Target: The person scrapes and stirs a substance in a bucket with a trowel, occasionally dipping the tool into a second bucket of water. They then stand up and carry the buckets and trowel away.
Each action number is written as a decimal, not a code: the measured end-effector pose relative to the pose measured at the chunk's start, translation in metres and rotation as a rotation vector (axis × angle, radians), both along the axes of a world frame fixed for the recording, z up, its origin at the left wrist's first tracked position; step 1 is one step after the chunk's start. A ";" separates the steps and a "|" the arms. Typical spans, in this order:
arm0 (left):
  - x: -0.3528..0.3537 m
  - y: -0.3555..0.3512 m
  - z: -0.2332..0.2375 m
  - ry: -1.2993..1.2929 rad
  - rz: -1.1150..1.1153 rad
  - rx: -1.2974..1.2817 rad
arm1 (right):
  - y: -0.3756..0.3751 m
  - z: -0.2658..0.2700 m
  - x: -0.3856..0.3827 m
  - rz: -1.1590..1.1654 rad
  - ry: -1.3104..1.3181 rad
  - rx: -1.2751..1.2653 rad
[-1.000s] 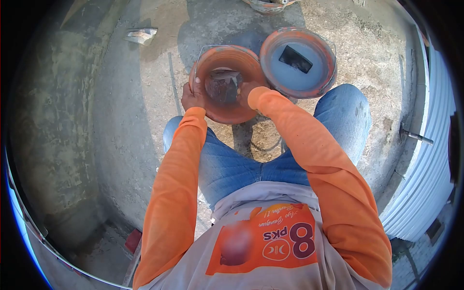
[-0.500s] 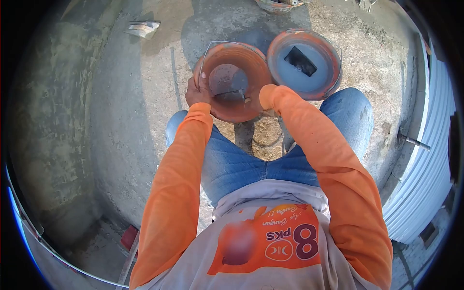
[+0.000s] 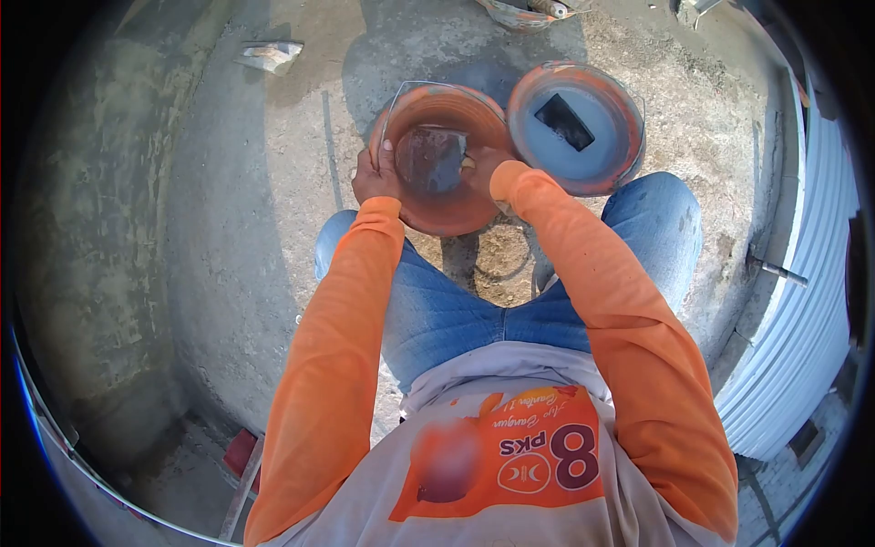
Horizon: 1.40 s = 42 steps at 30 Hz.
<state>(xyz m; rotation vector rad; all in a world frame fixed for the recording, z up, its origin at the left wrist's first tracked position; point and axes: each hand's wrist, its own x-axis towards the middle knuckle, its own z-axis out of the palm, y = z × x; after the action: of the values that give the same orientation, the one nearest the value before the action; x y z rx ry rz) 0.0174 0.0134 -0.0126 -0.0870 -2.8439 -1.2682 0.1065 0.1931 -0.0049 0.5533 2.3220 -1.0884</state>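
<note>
An orange-brown bucket [image 3: 447, 221] with a wire handle stands between my knees. My left hand [image 3: 375, 173] is closed on its left rim, thumb on the inside. Reaching in over the right side, my right hand [image 3: 486, 167] grips a plastering trowel [image 3: 432, 157] by its handle, which is mostly hidden by the fingers. The trowel's dark rectangular blade lies broad side up, low in the bucket. Close by on the right, a second bucket [image 3: 629, 109] holds cloudy grey liquid [image 3: 556, 155] with a black rectangular object [image 3: 565, 121] in it.
Rough concrete floor [image 3: 273, 182] surrounds the buckets. A pale scrap [image 3: 272, 56] lies at the upper left, and part of another container [image 3: 519, 15] shows at the top. A grey wall [image 3: 91, 201] rises on the left; corrugated sheets [image 3: 802, 319] and a short pipe [image 3: 780, 270] are on the right.
In the left bucket the trowel has turned from nearly edge-on to broad side up. My right hand has moved further in, while my left hand stays on the rim.
</note>
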 end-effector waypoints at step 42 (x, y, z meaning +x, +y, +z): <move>0.003 -0.001 -0.003 -0.047 0.034 -0.028 | -0.008 -0.001 0.004 0.409 -0.176 0.148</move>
<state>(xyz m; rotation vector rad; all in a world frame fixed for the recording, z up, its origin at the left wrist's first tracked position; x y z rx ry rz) 0.0204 0.0120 -0.0153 -0.0104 -2.8895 -1.2414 0.1106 0.1849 -0.0058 0.2004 2.2377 -0.6543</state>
